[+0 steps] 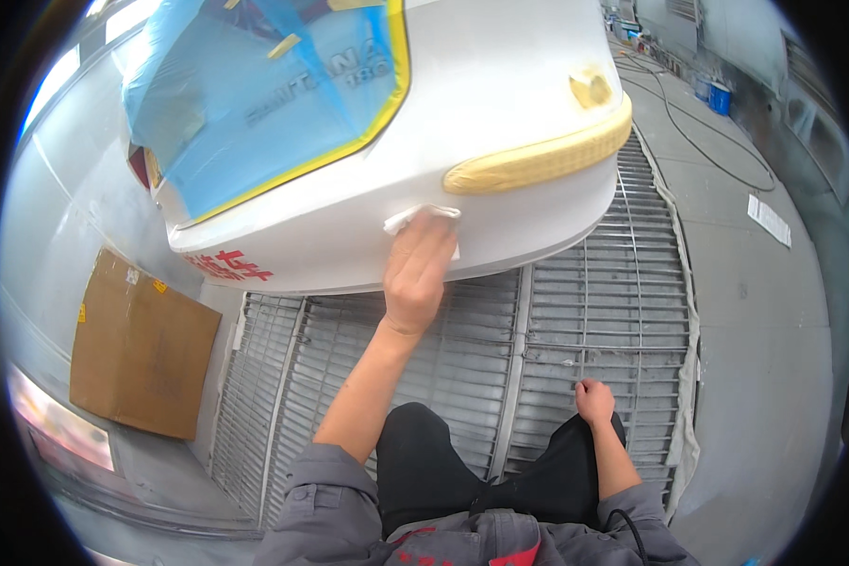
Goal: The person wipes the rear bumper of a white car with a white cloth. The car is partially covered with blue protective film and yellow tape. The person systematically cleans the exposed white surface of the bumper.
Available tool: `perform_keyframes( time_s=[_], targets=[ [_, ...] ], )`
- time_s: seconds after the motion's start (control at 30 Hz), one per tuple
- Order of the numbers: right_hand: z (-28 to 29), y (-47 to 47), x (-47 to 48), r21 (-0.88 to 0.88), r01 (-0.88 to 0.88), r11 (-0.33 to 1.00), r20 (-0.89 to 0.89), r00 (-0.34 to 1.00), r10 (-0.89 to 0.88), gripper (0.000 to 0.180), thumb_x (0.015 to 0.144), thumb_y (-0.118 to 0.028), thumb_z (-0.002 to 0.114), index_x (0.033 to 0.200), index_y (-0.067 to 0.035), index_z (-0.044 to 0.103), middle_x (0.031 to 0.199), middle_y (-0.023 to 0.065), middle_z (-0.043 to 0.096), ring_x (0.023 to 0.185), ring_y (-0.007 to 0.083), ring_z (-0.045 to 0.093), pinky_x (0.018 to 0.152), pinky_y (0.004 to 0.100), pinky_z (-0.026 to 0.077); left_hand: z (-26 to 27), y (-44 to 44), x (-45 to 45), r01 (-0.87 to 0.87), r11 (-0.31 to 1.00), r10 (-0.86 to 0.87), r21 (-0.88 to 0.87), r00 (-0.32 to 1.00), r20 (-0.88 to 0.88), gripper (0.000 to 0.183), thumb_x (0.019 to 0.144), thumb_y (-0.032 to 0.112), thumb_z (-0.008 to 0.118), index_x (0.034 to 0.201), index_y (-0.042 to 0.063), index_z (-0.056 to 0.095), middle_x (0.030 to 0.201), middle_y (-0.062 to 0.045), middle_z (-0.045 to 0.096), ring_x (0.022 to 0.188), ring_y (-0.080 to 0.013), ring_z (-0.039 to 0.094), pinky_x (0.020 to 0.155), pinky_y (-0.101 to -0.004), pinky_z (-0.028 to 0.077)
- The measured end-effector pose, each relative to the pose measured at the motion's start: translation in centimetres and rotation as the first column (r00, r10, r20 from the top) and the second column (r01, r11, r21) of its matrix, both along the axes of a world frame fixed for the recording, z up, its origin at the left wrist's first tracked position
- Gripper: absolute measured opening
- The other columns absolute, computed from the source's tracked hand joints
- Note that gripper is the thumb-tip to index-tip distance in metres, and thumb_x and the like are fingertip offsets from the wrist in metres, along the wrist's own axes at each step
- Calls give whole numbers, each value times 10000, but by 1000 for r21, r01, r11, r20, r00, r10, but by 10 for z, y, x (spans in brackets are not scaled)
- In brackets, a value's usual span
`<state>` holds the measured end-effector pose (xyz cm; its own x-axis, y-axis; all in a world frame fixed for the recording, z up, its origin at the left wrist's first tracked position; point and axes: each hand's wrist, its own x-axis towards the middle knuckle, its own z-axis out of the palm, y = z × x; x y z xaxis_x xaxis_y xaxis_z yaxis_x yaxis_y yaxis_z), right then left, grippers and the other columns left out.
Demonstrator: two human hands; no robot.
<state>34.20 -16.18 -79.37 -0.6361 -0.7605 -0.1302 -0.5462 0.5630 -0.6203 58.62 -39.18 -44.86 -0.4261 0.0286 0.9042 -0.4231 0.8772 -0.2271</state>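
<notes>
My left hand (419, 272) presses a folded white cloth (422, 214) against the white painted bumper (339, 233) of a vehicle, below a long strip of cream masking tape (538, 159). Blue masking film (255, 113) edged with yellow tape covers the panel above and to the left. Red characters (230, 266) mark the bumper's lower left. My right hand (595, 402) rests by my right knee, its fingers curled, with nothing seen in it. A yellowish patch (591, 88) shows near the body's right corner.
Metal floor grating (410, 368) lies under the bumper and my legs. A cardboard sheet or box (145, 347) leans by the left wall. On the right, a hose (693, 141) loops over the grey floor near a blue bucket (719, 98) and a white paper strip (769, 220).
</notes>
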Motion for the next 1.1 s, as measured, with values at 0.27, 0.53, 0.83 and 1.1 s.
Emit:
perform_keyframes(
  time_s=[0.27, 0.53, 0.83, 1.1],
  targets=[
    [3, -2, 7, 36, -25, 999, -62, 998, 28, 319, 972, -352, 631, 990, -82, 799, 973, 231, 769, 957, 467, 726, 847, 563, 584, 86, -1, -31, -50, 997, 43, -53, 992, -121, 402, 870, -67, 619, 1243, -3, 753, 1331, -168, 740, 1310, -374, 660, 1096, -480, 522],
    [6, -7, 17, 82, -54, 995, -125, 990, 64, 321, 976, -359, 637, 1000, -88, 807, 968, 218, 774, 949, 453, 737, 839, 551, 591, 77, -12, 39, -76, 997, 72, -25, 986, -151, 372, 935, -29, 600, 1283, -10, 730, 1331, -177, 727, 1264, -399, 658, 1053, -488, 538],
    [6, 1, 17, 129, -29, 991, -192, 980, 53, 295, 962, -345, 655, 1002, -104, 820, 973, 223, 777, 947, 446, 744, 847, 542, 603, 92, -31, 72, -141, 984, 163, 109, 960, -229, 315, 920, 6, 610, 1219, -26, 706, 1211, -216, 738, 1133, -423, 680, 1021, -495, 527],
    [15, -1, 22, 179, -67, 982, -212, 972, 105, 289, 953, -354, 669, 1026, -124, 827, 987, 206, 784, 959, 436, 749, 852, 535, 605, 110, -60, 122, -164, 982, 160, 98, 986, 41, 327, 1032, 123, 506, 1266, 14, 706, 1279, -175, 750, 1188, -371, 701, 1049, -466, 532]
  ],
)
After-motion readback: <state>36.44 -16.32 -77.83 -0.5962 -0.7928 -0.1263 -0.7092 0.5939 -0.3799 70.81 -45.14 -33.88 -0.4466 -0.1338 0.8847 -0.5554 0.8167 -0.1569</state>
